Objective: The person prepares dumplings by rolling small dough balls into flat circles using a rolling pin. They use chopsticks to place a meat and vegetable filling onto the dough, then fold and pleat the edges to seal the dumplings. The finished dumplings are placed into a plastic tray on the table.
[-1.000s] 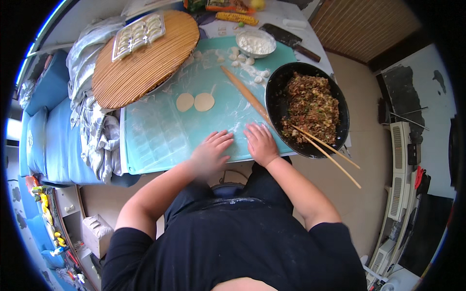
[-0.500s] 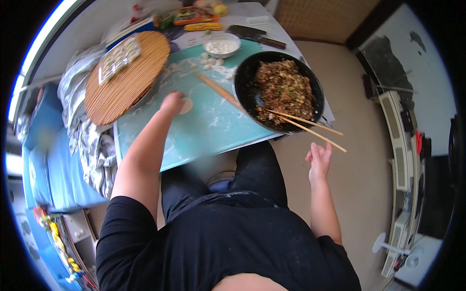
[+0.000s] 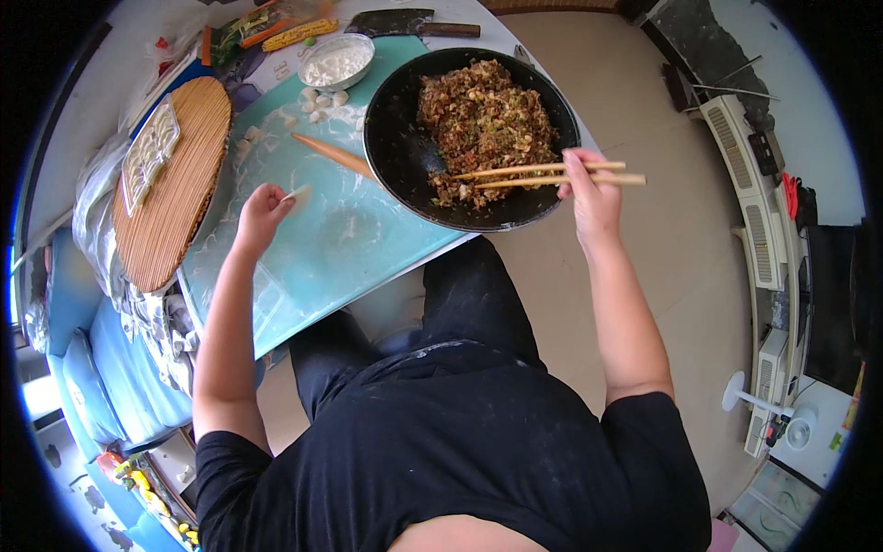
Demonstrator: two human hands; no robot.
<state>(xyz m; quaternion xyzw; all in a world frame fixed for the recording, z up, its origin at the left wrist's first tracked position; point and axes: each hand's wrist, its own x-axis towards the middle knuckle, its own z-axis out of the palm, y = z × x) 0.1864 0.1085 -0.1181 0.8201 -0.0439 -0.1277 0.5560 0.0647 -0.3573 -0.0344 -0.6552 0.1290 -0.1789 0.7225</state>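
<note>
A thin round dough wrapper (image 3: 299, 195) is pinched by its edge in my left hand (image 3: 263, 217), raised over the floured teal mat (image 3: 308, 281). My right hand (image 3: 593, 202) grips a pair of chopsticks (image 3: 529, 175) by their thick ends. Their tips rest in a brown minced filling (image 3: 487, 120) inside a black pan (image 3: 397, 156). A tapered wooden rolling pin (image 3: 331, 155) lies on the mat, its near end hidden by the pan. Several small dough pieces (image 3: 322, 101) sit beyond it, by a bowl (image 3: 357, 77) of white flour.
At left, a round slatted board (image 3: 189, 198) carries a clear tray (image 3: 152, 158) of pale pieces. A cleaver (image 3: 395, 21) lies at the table's far side, near a corn cob (image 3: 299, 35). A blue sofa (image 3: 138, 368) stands left of the table, and a white fan (image 3: 800, 425) at right.
My left hand has lifted the wrapper off the mat. My right hand, formerly empty below the pan, has risen and taken hold of the chopsticks. The whole view has shifted.
</note>
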